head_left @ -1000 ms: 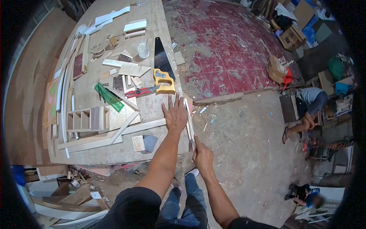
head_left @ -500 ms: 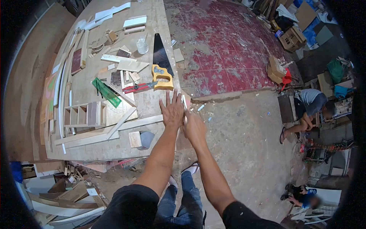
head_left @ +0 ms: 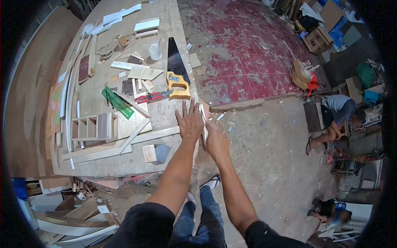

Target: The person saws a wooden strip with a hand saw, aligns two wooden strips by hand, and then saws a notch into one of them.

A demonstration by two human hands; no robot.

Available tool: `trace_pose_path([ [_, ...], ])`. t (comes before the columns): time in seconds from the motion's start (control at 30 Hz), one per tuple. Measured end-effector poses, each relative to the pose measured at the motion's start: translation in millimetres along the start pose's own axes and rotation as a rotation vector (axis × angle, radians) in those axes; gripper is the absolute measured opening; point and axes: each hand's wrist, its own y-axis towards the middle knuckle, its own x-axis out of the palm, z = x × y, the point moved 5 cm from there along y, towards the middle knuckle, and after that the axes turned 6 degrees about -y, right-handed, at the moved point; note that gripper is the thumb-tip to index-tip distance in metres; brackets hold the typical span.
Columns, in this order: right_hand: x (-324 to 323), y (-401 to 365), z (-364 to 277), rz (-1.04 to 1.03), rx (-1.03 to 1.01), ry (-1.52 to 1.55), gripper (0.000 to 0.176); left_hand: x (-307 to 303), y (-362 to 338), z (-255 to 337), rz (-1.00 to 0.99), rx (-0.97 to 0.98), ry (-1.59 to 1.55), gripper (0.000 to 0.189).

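My left hand (head_left: 191,125) lies flat on the workbench (head_left: 163,109) near its right edge, fingers spread forward. Close beside it, my right hand (head_left: 217,139) is closed, its fingers curled at the bench edge; whatever it grips is mostly hidden. A thin pale strip (head_left: 203,110) runs along the edge between the two hands. Just ahead of my left fingers lies a handsaw with a yellow handle (head_left: 178,84) and dark blade. Left of the handle rests a red and black hand tool (head_left: 154,96).
On the bench are a small compartmented wooden box (head_left: 94,126), a green plastic packet (head_left: 117,103), long wood strips (head_left: 97,153), a clear jar (head_left: 155,50) and a sanding-block-like piece (head_left: 156,153). A seated person (head_left: 337,109) and another person (head_left: 331,213) are at the right. Scrap wood (head_left: 74,219) lies lower left.
My right hand has shifted slightly back toward me and to the right along the bench edge. My left hand stays pressed flat. The whole view has shifted a little.
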Motion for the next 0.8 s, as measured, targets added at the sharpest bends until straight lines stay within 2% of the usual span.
trace_pose_path([
  [0.07, -23.2, -49.3, -2.9, -0.134, 0.062, -0.004, 0.022, -10.1, -2.4, 2.1, -0.019, -0.055, -0.052, 0.050],
  [0.17, -6.5, -11.8, -4.6, -0.100, 0.048, -0.032, 0.021, 0.2, -1.8, -0.1, -0.048, -0.049, -0.040, 0.051],
  [0.27, 41.1, 44.8, 8.4, -0.094, -0.023, -0.048, 0.022, 17.4, 7.0, -9.2, 0.033, 0.000, 0.032, 0.051],
  [0.3, 33.2, 38.3, 4.4, -0.154, 0.074, 0.001, 0.028, 10.7, 3.8, -5.9, 0.026, 0.005, 0.024, 0.051],
  [0.37, -9.4, -7.6, -7.9, -0.151, 0.092, -0.003, 0.022, 1.1, 0.7, -0.8, -0.021, -0.032, -0.068, 0.050],
  [0.43, -14.2, -29.0, -10.3, -0.197, 0.105, -0.020, 0.022, -1.6, -5.3, -1.8, -0.031, -0.038, -0.067, 0.049],
  [0.53, 22.8, 6.6, 8.1, -0.177, 0.130, 0.005, 0.032, 6.7, 0.2, -2.4, -0.064, -0.031, -0.060, 0.054],
  [0.57, 44.6, 34.4, 13.5, -0.172, 0.072, -0.019, 0.038, 31.4, 4.1, -7.8, 0.019, 0.001, 0.001, 0.054],
  [0.6, 45.9, 48.7, 6.5, -0.169, 0.016, -0.038, 0.043, 27.8, 4.9, -8.8, 0.099, 0.033, 0.067, 0.054],
  [0.67, 25.3, 19.9, 2.1, -0.166, 0.077, -0.025, 0.043, 8.3, -1.6, -3.4, 0.039, 0.009, 0.022, 0.052],
  [0.73, -7.2, -31.7, -3.4, -0.270, 0.164, -0.009, 0.031, -2.9, -2.8, 1.4, -0.021, -0.036, -0.052, 0.049],
  [0.8, -15.6, -32.7, -6.9, -0.275, 0.161, -0.011, 0.032, -2.9, -2.5, 1.2, 0.000, -0.038, -0.017, 0.048],
])
